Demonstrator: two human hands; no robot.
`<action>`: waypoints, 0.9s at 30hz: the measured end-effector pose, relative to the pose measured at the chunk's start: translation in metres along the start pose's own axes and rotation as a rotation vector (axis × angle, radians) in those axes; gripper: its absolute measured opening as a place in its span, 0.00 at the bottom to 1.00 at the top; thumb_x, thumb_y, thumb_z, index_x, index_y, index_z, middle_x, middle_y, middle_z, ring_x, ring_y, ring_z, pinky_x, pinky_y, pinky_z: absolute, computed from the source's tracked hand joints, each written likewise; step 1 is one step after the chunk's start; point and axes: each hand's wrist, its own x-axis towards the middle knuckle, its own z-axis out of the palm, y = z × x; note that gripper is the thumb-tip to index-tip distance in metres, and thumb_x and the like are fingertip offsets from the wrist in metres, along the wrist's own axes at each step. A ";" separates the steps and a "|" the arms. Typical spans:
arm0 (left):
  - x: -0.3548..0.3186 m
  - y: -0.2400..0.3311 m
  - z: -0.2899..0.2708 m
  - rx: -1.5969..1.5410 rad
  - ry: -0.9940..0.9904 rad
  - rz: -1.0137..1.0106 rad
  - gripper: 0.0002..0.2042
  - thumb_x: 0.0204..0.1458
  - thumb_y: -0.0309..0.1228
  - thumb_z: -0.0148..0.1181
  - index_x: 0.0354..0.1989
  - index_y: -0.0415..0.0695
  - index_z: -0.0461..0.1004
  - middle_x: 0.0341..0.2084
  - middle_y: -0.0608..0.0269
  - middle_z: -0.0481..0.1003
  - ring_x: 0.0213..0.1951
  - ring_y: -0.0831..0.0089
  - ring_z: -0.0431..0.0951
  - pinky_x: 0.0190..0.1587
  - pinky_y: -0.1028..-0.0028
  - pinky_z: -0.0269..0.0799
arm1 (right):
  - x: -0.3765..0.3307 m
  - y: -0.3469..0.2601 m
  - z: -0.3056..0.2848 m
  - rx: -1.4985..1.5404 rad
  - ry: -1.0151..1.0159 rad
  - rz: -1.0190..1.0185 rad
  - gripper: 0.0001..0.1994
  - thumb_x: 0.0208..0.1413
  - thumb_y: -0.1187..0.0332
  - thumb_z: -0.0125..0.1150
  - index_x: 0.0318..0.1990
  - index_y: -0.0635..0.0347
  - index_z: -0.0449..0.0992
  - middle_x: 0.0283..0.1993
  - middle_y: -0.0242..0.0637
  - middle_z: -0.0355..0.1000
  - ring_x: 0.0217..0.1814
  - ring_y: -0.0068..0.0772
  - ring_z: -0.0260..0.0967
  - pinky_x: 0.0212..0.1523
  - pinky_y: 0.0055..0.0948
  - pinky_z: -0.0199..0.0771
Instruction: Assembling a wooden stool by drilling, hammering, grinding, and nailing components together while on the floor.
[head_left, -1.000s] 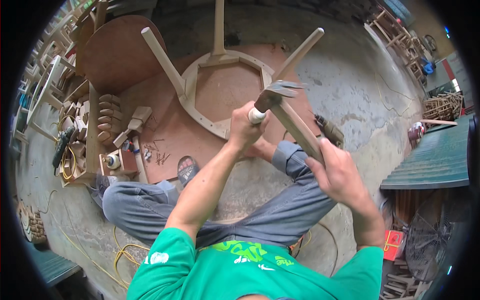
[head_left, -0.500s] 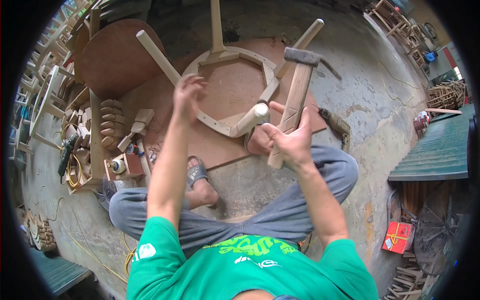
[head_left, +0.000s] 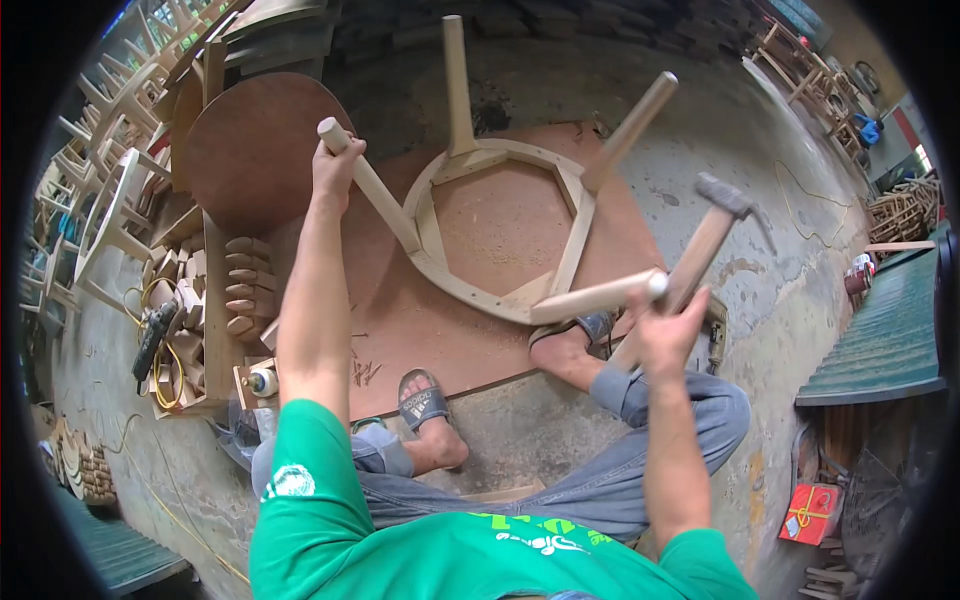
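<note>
An upturned wooden stool frame (head_left: 505,235) with an octagonal ring and several round legs lies on a brown round board (head_left: 420,330) on the floor. My left hand (head_left: 335,172) grips the top of the frame's left leg (head_left: 372,190). My right hand (head_left: 662,330) holds a claw hammer (head_left: 705,240) by its wooden handle, with the metal head raised to the right. The near leg (head_left: 598,297) points toward my right hand. I sit on the floor with a sandalled foot (head_left: 428,410) at the board's edge.
A dark round tabletop (head_left: 255,150) leans at the back left. Small wood blocks (head_left: 245,290), a glue bottle (head_left: 262,380) and a power tool (head_left: 150,340) lie at the left. Stacked chair frames (head_left: 100,210) stand far left. A red box (head_left: 812,512) sits lower right.
My left hand has moved from the hammer to the frame's left leg. My right hand took the hammer and swung it out to the right. The frame has turned.
</note>
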 end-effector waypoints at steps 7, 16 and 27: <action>-0.158 0.012 0.052 0.124 0.001 0.079 0.14 0.45 0.26 0.70 0.39 0.43 0.74 0.27 0.72 0.71 0.32 0.78 0.72 0.38 0.73 0.69 | 0.182 -0.001 -0.043 0.356 0.174 0.080 0.32 0.50 0.76 0.69 0.54 0.63 0.50 0.43 0.47 0.68 0.27 0.34 0.73 0.19 0.31 0.75; -0.325 0.053 0.153 -0.029 -0.071 0.111 0.11 0.52 0.26 0.66 0.34 0.41 0.67 0.25 0.69 0.67 0.30 0.79 0.67 0.35 0.77 0.67 | 0.108 -0.097 -0.072 0.484 0.081 -0.103 0.18 0.56 0.77 0.61 0.44 0.62 0.55 0.44 0.44 0.70 0.26 0.28 0.72 0.20 0.26 0.77; -0.306 -0.058 0.084 -0.059 0.101 -0.124 0.13 0.45 0.21 0.54 0.41 0.39 0.74 0.34 0.59 0.77 0.38 0.72 0.77 0.44 0.72 0.73 | 0.050 -0.053 -0.081 0.224 -0.328 -0.123 0.15 0.64 0.74 0.53 0.54 0.63 0.58 0.57 0.50 0.68 0.30 0.21 0.71 0.21 0.18 0.74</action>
